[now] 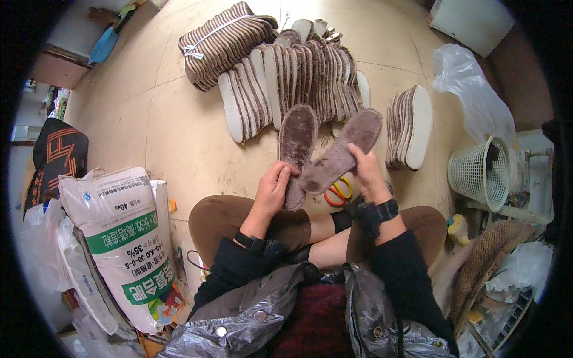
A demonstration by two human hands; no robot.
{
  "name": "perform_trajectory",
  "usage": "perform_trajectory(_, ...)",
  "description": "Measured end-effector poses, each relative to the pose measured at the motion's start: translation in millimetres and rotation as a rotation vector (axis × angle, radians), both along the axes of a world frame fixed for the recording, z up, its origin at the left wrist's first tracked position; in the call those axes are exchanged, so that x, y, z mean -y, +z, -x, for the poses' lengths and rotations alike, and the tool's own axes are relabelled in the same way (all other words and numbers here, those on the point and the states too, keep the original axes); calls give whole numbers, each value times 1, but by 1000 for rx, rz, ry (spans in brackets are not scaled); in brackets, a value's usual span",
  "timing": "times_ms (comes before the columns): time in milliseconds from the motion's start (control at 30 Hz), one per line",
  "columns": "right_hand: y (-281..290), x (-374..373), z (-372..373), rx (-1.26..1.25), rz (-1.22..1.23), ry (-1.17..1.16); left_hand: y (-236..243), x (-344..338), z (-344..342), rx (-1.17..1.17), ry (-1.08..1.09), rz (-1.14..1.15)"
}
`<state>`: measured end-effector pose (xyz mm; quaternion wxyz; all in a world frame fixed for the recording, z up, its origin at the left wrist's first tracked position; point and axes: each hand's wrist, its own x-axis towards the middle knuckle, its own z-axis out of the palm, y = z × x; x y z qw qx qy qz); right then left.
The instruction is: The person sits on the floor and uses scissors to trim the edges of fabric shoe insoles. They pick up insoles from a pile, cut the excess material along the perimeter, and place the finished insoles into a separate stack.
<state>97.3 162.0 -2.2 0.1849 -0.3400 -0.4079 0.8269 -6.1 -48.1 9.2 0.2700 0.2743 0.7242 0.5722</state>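
head: left insole (297, 141) lengthwise forward (right insole (334, 160) diagonal)

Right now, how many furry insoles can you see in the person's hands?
2: a dark brown insole in the left hand and a lighter brown insole in the right hand. Another could be hidden behind either one.
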Motion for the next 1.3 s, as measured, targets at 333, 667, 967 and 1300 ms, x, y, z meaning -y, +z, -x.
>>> perform_trajectory(333,-3,2,-5,185,-71,326,1,-6,-2,262,87,-220)
perform_trajectory(667,3,23,4,31,-23,312,-14,-5,2,268,48,-174)
perform_trajectory(967,3,33,5,-104,119,367,-8,-6,-10,232,-69,44)
perform_trajectory(1300,-3,40,5,-18,151,246,1,-10,-18,-172,-233,43)
